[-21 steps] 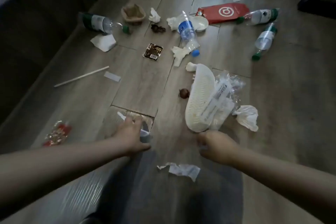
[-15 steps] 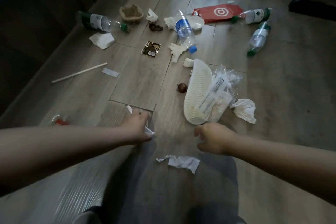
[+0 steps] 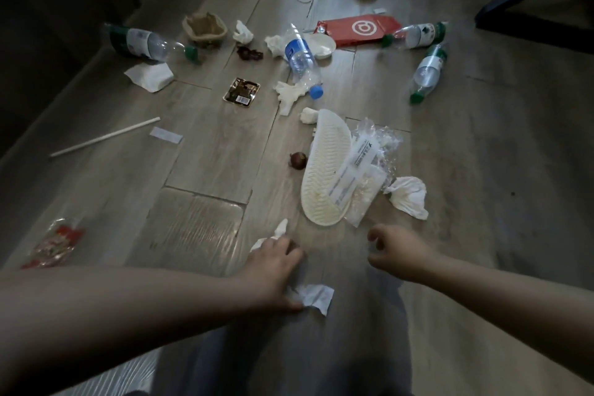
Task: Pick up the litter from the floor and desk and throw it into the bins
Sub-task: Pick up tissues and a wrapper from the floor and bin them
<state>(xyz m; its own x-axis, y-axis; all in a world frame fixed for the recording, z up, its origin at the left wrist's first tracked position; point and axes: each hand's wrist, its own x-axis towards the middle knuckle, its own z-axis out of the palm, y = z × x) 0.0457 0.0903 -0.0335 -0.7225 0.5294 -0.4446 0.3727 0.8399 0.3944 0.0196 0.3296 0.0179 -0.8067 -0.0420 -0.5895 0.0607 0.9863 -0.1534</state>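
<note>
Low down, the left hand [image 3: 273, 264] grips white paper [image 3: 280, 229]; the right hand [image 3: 397, 254] hangs loosely curled, empty.

Dim light is washing the wooden floor [image 3: 209, 154], sheen is glinting off its near-left planks, far corners are sinking into shadow, edges are bending.

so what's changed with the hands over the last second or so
The left hand, still gripping a white paper scrap, has moved right and back toward the person, and its thumb now touches the torn paper on the floor. The right hand has loosened from a fist and holds nothing. The white slipper lies as before.
</note>
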